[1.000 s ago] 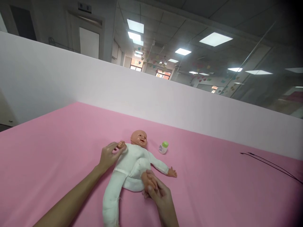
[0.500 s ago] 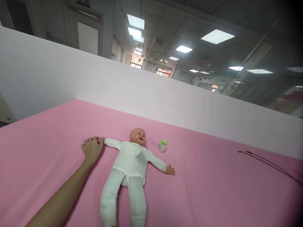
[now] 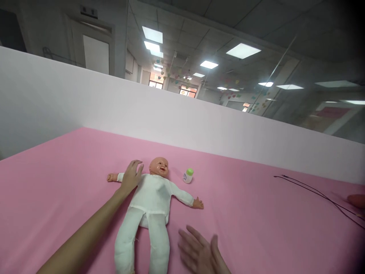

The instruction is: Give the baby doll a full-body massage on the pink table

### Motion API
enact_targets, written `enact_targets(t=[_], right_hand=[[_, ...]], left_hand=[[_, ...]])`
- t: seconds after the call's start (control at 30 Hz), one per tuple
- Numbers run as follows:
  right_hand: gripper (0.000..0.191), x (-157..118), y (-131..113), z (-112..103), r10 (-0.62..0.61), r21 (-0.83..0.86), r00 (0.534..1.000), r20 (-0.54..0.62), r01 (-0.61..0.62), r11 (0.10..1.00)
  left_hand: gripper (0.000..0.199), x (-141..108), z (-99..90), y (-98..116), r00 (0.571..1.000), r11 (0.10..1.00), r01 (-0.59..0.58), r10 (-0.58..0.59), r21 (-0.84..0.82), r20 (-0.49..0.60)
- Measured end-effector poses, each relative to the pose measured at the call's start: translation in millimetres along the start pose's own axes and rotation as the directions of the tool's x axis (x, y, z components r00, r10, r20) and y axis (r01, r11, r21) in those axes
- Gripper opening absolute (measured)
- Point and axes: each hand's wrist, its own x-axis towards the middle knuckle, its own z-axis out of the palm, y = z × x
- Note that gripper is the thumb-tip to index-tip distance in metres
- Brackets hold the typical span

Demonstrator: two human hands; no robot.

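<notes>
A baby doll (image 3: 151,196) in a white top and trousers lies on its back on the pink surface, arms spread out. My left hand (image 3: 132,177) is over the doll's sleeve and shoulder on the left side, fingers apart and beside its head; whether it touches the cloth I cannot tell. My right hand (image 3: 199,249) is at the lower middle, to the right of the doll's legs, with spread fingers, slightly blurred and holding nothing. Close to the doll's head stands a small clear bottle (image 3: 187,176) with a green cap.
The pink sheet (image 3: 242,213) covers the whole surface. A white panel (image 3: 171,118) rises along the back edge. Thin black cables (image 3: 310,189) lie at the right, near a reddish-brown object (image 3: 356,201) cut off by the frame.
My left hand has let go of the doll's hand and moved right to its shoulder. My right hand has come into view from below. The view has shifted slightly.
</notes>
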Motion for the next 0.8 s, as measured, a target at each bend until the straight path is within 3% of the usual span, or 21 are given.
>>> enact_targets(t=[0.13, 0.27, 0.43, 0.57, 0.7, 0.8], right_hand=[[0.088, 57, -13, 18, 0.062, 0.199, 0.991, -0.118, -0.038, 0.979], [0.082, 102, -14, 25, 0.082, 0.226, 0.988, -0.129, -0.051, 0.973], [0.077, 140, -16, 44, 0.016, 0.155, 0.995, -0.095, -0.001, 0.988], [0.07, 169, -20, 67, -0.036, 0.079, 0.996, -0.078, 0.043, 0.996], [0.056, 189, -24, 83, 0.02, -0.005, 0.99, -0.14, -0.021, 1.0], [0.047, 195, -23, 86, -0.054, -0.147, 0.975, -0.218, 0.022, 0.989]], left_hand=[[0.065, 25, 47.8, 5, 0.962, 0.956, 0.214, -0.171, -0.202, 0.21], [0.078, 29, 74.9, -2, 0.908, 0.904, 0.347, -0.257, -0.251, 0.331], [0.089, 17, 73.9, -3, 0.902, 0.926, 0.32, -0.234, -0.198, 0.364], [0.101, 14, 66.1, 6, 0.883, 0.927, 0.356, -0.292, -0.119, 0.368], [0.113, 16, 65.3, 6, 0.869, 0.904, 0.397, -0.313, -0.162, 0.383], [0.118, 17, 67.9, 3, 0.868, 0.886, 0.409, -0.304, -0.218, 0.394]])
